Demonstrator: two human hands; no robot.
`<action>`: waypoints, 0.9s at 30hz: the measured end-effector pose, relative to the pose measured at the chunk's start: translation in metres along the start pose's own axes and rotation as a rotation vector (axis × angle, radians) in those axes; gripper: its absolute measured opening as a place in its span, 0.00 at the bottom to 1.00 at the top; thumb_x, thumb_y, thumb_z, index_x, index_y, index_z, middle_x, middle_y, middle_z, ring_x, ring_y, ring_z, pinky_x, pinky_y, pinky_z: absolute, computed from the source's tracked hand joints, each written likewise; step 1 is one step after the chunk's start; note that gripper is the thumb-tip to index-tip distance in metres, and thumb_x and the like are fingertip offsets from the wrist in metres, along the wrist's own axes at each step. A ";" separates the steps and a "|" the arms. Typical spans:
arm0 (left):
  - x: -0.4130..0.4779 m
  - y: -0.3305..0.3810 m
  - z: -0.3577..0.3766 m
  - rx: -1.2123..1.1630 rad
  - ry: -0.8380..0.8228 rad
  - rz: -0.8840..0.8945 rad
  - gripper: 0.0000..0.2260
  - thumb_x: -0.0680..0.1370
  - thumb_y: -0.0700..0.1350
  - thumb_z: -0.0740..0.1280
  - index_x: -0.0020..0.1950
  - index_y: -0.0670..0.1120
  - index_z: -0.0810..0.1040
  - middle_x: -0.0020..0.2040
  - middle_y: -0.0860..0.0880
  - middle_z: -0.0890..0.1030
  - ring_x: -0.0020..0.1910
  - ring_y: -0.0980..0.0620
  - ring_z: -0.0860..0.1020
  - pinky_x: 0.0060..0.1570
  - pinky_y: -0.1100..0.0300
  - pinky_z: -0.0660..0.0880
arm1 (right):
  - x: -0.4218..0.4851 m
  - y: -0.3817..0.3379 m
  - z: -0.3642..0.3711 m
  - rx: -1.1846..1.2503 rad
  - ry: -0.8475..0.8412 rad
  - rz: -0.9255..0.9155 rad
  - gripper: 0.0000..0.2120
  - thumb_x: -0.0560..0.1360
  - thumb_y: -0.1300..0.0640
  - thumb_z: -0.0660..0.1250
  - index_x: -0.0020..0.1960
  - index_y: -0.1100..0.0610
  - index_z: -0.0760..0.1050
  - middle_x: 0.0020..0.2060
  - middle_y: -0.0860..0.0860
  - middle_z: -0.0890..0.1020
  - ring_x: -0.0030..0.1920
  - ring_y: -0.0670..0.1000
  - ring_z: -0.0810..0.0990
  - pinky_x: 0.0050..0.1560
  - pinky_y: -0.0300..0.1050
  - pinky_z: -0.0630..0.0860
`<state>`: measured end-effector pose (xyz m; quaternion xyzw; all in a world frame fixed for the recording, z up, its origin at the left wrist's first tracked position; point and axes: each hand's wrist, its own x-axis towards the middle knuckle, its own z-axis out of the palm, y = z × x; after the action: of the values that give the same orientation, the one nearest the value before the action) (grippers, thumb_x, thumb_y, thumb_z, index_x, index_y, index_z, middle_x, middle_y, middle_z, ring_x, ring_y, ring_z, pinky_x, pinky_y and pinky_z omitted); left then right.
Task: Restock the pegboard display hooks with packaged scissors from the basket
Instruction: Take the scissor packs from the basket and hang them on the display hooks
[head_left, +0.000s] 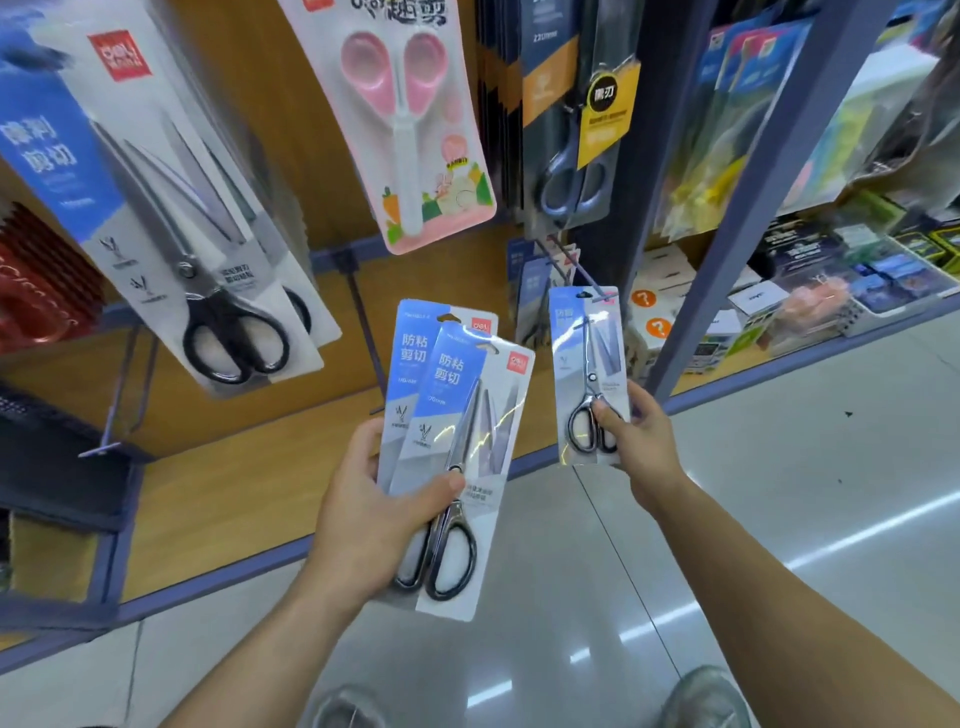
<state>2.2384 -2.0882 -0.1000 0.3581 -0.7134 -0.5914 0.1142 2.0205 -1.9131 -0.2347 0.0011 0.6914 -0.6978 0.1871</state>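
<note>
- The left grip (363, 519), low in the middle of the frame, is clenched round two packs of scissors fanned one over the other, with the thumb across the front pack (467, 415) and the fingers behind.
- The rear pack (410, 348) shows above and to the left of the front one.
- The right grip (641, 441), right of centre, pinches the lower end of a third pack (589, 364) with the thumb on the scissor handles.
- That pack stands upright with its top edge at the tip of a metal hook (566, 265); I cannot tell whether its hole is on the hook.
- Hanging above are a pink pack (410, 119) at upper centre, a black-handled pack (208, 234) at left and a grey-handled pack (571, 156) right of centre.
- A shiny floor (675, 571) fills the lower right.
</note>
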 end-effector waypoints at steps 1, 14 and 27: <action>0.001 0.000 0.000 -0.007 0.010 -0.003 0.25 0.71 0.37 0.80 0.61 0.56 0.75 0.50 0.56 0.87 0.48 0.55 0.86 0.46 0.56 0.82 | 0.001 0.000 0.002 -0.007 -0.012 -0.013 0.14 0.79 0.60 0.71 0.64 0.49 0.79 0.51 0.47 0.88 0.53 0.51 0.87 0.54 0.55 0.83; 0.005 0.000 0.005 -0.078 0.022 0.016 0.25 0.70 0.38 0.80 0.62 0.55 0.76 0.50 0.55 0.87 0.49 0.55 0.86 0.51 0.55 0.81 | 0.000 -0.005 0.042 -0.365 0.077 0.083 0.26 0.82 0.52 0.65 0.78 0.59 0.66 0.70 0.56 0.75 0.69 0.57 0.74 0.67 0.52 0.71; 0.006 -0.004 0.005 -0.129 0.111 0.054 0.26 0.69 0.42 0.82 0.62 0.56 0.75 0.53 0.54 0.87 0.51 0.54 0.86 0.53 0.51 0.83 | -0.148 -0.051 0.075 -0.148 -0.358 -0.080 0.27 0.63 0.54 0.82 0.59 0.45 0.77 0.51 0.41 0.85 0.45 0.47 0.84 0.50 0.49 0.83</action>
<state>2.2327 -2.0884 -0.1062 0.3627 -0.6759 -0.6121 0.1923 2.1642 -1.9484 -0.1436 -0.1641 0.6961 -0.6411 0.2786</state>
